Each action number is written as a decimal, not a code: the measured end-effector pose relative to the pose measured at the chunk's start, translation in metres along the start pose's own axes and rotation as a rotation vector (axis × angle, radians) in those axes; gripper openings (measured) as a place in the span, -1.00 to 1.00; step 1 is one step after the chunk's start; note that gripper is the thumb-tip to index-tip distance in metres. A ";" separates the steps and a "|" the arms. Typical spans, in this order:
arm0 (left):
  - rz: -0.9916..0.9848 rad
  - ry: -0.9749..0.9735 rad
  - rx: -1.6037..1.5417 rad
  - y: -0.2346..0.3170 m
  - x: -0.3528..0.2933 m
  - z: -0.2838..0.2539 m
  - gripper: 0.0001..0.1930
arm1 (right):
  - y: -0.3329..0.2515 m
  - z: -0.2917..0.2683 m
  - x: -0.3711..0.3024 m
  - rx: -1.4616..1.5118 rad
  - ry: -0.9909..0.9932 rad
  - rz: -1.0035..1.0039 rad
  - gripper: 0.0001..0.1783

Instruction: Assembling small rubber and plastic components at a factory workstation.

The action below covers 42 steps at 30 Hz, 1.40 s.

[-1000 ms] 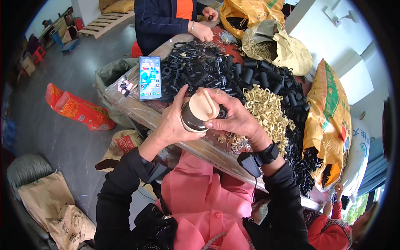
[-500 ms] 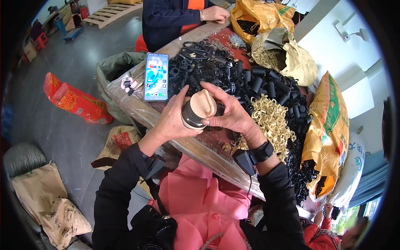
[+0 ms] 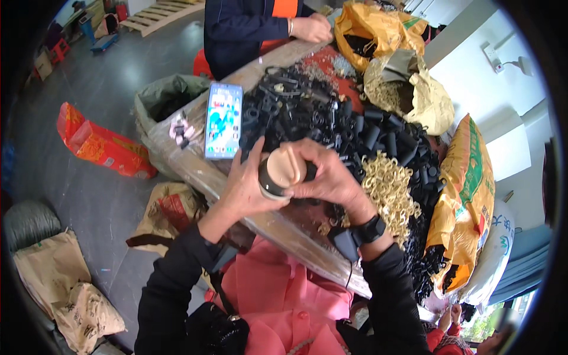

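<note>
Between my two hands, above the near edge of the table, is a cup with a dark band and a beige lid (image 3: 284, 167) that has a raised loop across its top. My left hand (image 3: 241, 184) is closed around the cup's left side. Fingers of my right hand (image 3: 336, 180) curl about the lid's edge from the right, with the thumb at its near side. The cup's lower part is mostly hidden by my hands. Just beyond my left hand lies a smartphone (image 3: 224, 121) with its screen lit.
Black plastic parts (image 3: 370, 133) heap over the table, beside a pile of cream-coloured rings (image 3: 387, 192). Yellow sacks (image 3: 467, 183) stand at the right. A co-worker's hands (image 3: 310, 28) are at the far edge. A red bag (image 3: 106, 148) stands on the floor at left.
The view has shifted slightly, so the table sits a little lower. My hands keep their hold on the cup, and the co-worker's hands at the far edge have come together.
</note>
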<state>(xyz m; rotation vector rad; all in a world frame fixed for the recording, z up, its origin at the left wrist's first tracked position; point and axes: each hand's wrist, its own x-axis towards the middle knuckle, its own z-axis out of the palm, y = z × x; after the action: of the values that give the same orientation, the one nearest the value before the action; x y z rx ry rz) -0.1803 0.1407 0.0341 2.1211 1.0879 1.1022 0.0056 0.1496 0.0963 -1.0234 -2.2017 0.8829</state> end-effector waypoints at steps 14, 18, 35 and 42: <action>-0.063 -0.056 0.023 0.001 -0.006 -0.002 0.15 | -0.021 0.020 -0.010 -0.408 0.152 0.164 -0.15; -0.048 -0.036 0.039 0.000 -0.004 0.000 0.13 | -0.012 0.004 -0.002 -0.382 0.060 -0.075 -0.08; -0.008 -0.005 0.087 -0.005 -0.007 0.002 0.15 | -0.031 0.043 -0.012 -0.392 0.315 0.189 -0.12; -0.079 -0.067 0.056 -0.013 -0.012 0.003 0.16 | -0.037 0.056 -0.012 -0.405 0.481 0.276 -0.15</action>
<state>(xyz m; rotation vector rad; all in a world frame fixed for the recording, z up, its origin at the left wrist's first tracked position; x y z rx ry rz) -0.1875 0.1375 0.0185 2.1228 1.1734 0.9679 -0.0436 0.1031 0.0865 -1.5715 -1.8819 0.2459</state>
